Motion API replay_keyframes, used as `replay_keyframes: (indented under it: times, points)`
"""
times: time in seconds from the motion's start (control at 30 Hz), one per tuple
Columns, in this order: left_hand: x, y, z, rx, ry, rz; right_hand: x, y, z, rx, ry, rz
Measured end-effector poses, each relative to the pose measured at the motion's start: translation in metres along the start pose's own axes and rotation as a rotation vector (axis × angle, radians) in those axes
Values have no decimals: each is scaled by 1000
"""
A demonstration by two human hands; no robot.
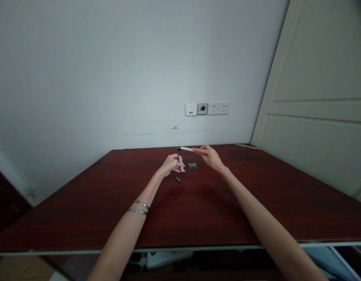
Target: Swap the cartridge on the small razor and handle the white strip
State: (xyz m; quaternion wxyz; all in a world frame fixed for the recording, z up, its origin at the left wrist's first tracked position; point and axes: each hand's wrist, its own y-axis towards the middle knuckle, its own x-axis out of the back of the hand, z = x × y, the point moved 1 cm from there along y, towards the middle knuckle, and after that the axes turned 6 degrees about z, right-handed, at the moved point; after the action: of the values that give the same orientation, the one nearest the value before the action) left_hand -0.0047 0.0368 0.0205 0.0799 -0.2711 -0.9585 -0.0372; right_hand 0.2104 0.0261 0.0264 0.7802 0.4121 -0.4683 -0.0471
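Note:
My left hand [172, 164] is closed around the grey handle of a razor [181, 163], which stands nearly upright with its dark head at the top. Between the fingertips of my right hand [209, 156] is a slim white stick [186, 148], held almost level. Its far end is at the razor's head; whether they touch I cannot tell. A small clear case [193, 166] with green and dark pieces inside lies on the table between my hands. Nearer to me, below my left hand, lies a small dark green piece [177, 179], too small to name surely.
The dark red table [95, 210] reaches back to a white wall. Sockets and a switch panel [208, 109] sit on that wall above the table. A pale panelled door [318, 86] stands at the right. Under the front edge, a white object [168, 258] shows on a shelf.

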Motion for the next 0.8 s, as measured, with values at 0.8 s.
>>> replay_keyframes:
  times: [0.8]
  points:
    - [-6, -4, -5, 32, 113, 13, -1, 0, -8, 2, 56, -37]
